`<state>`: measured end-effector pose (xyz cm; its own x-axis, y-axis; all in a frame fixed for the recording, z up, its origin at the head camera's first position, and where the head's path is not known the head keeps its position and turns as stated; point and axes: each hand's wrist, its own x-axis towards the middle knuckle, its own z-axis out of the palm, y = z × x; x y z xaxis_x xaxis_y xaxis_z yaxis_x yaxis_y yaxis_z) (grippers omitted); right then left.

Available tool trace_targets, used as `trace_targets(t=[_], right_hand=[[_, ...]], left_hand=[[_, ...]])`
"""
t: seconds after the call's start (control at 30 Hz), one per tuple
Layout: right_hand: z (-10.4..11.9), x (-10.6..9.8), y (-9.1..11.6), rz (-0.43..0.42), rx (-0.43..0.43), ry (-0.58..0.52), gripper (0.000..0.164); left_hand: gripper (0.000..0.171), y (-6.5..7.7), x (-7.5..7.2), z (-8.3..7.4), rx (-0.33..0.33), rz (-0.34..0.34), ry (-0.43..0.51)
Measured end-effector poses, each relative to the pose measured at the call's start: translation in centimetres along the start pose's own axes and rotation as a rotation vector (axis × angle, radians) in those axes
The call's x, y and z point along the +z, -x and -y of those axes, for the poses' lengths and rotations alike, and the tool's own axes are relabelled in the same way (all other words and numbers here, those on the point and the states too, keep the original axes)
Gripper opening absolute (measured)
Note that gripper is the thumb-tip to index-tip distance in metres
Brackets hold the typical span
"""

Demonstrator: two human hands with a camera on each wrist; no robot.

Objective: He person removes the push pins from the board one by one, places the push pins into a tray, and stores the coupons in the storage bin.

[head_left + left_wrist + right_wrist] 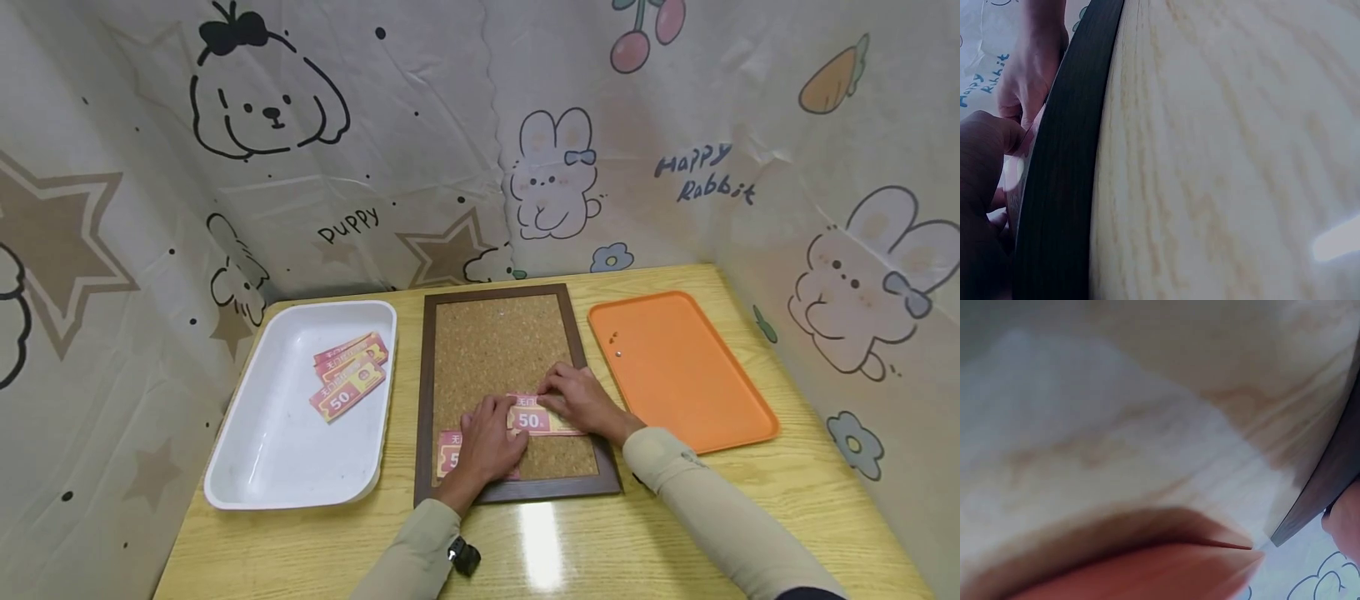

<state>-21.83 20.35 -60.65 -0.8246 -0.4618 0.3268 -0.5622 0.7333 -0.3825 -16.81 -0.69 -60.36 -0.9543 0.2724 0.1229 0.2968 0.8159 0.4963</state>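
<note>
A pink-and-yellow paper coupon (529, 422) printed with 50 lies on the cork board (501, 342). My left hand (487, 442) holds its left end, fingers at the top edge and thumb lower down. The right hand (577, 398) has its bent fingers and thumb at the coupon's upper edge, gripping there; whether something small sits between the tips is hidden. Another coupon (449, 452) lies at the board's lower left, partly under the left hand. In the left wrist view, both hands meet behind the board's dark frame (1063, 162). The right wrist view shows mostly blurred table.
Left of the board stands a white tub (277, 425) with several coupons (348, 390) overlapping inside. To the right lies an orange tray (682, 375) with a few tiny brass-coloured pieces (613, 337) and a silvery one (618, 354). A printed curtain (435, 150) surrounds the wooden table (622, 542).
</note>
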Motion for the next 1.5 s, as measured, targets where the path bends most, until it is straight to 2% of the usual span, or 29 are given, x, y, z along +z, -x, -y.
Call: trace_targets(t=[0.27, 0.5, 0.73, 0.87, 1.03, 1.23, 1.5], right_hand=[[-0.3, -0.1, 0.1, 0.010, 0.028, -0.060, 0.011], [-0.5, -0.4, -0.2, -0.049, 0.010, -0.133, 0.010], [-0.2, -0.9, -0.3, -0.118, 0.057, -0.213, 0.011], [-0.2, -0.9, -0.3, -0.159, 0.079, -0.229, 0.012], [0.0, -1.1, -0.3, -0.187, 0.087, -0.275, 0.011], [0.2, -1.7, -0.5, -0.255, 0.053, -0.289, 0.011], [-0.1, -2.4, -0.9, -0.322, 0.065, -0.277, 0.012]], left_hand=[[0.042, -0.2, 0.1, 0.0, -0.019, -0.038, 0.041], [0.041, -0.4, -0.2, -0.4, -0.037, -0.079, 0.161], [0.043, -0.5, -0.7, -0.6, -0.065, -0.082, 0.285], [0.042, -0.6, -1.0, -0.6, -0.058, -0.098, 0.364], [0.041, -0.6, -1.3, -0.3, -0.042, -0.127, 0.418], [0.041, -0.8, -1.9, 0.1, -0.038, -0.158, 0.484], [0.042, -1.0, -3.0, 0.1, -0.102, -0.149, 0.574]])
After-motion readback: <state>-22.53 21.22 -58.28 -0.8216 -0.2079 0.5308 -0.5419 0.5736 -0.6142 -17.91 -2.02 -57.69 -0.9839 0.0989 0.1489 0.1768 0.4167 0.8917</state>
